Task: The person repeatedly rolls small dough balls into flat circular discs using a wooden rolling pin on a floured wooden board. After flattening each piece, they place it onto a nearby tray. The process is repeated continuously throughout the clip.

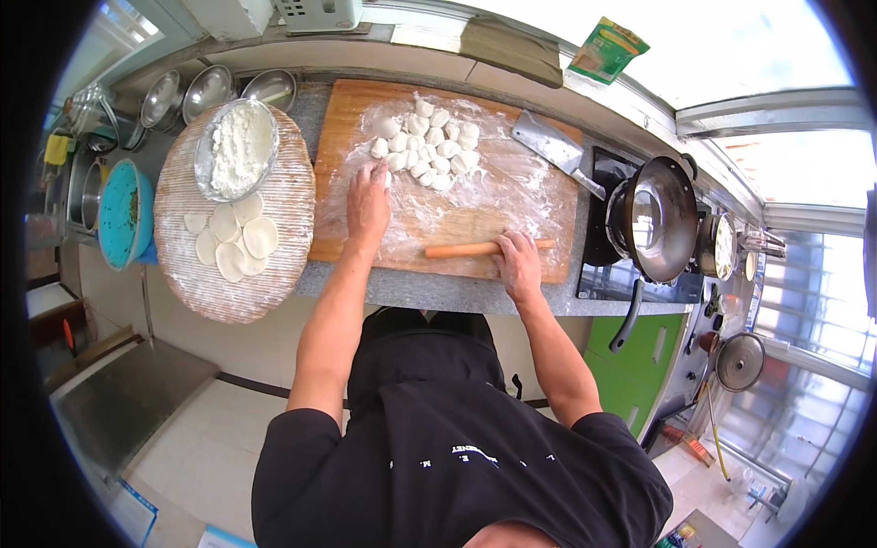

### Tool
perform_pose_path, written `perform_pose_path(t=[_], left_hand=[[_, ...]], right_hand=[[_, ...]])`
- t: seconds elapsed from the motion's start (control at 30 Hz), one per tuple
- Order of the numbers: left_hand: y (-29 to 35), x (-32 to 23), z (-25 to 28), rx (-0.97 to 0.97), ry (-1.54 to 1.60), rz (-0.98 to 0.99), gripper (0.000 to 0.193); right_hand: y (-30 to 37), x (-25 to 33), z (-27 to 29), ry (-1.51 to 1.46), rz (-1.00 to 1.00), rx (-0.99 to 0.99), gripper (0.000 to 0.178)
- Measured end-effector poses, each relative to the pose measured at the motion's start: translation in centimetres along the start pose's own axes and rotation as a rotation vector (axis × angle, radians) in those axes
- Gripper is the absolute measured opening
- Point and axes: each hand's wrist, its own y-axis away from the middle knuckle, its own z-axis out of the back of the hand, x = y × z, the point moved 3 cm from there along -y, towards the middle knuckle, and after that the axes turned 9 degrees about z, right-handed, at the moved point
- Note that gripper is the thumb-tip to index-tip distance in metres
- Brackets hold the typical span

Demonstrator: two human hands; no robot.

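Observation:
On the floured wooden board (402,247) lies a cluster of small white dough pieces (429,146). At the cluster's near left edge, the fingers of my left hand (368,203) close on a dough piece (387,180), mostly covered by them. My right hand (519,265) grips a wooden rolling pin (461,248) toward its right end, near the board's front edge. To the left, flat round wrappers (239,239) overlap on a round slatted tray (196,283), beside a bowl of flour (239,151).
A cleaver (551,146) rests at the board's far right corner. Right of the board, a wok (660,219) sits on the cooktop, its handle jutting toward me. A turquoise bowl (126,215) with green filling stands at far left; metal bowls (208,91) line the back.

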Motion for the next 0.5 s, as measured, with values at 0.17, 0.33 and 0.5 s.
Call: perform_pose_path(t=[0.17,0.33,0.5], left_hand=[[5.1,-3.0,-0.5,0.469,0.012,0.244,0.024],[6.2,-4.6,-2.8,0.234,0.164,0.047,0.024],[5.3,-7.6,-7.3,0.296,-0.053,-0.475,0.053]], right_hand=[[0.7,0.1,-0.2,0.029,-0.037,-0.027,0.043],[1.0,0.1,0.1,-0.007,-0.042,0.002,0.043],[2.1,0.0,0.4,0.003,-0.016,0.02,0.043]])
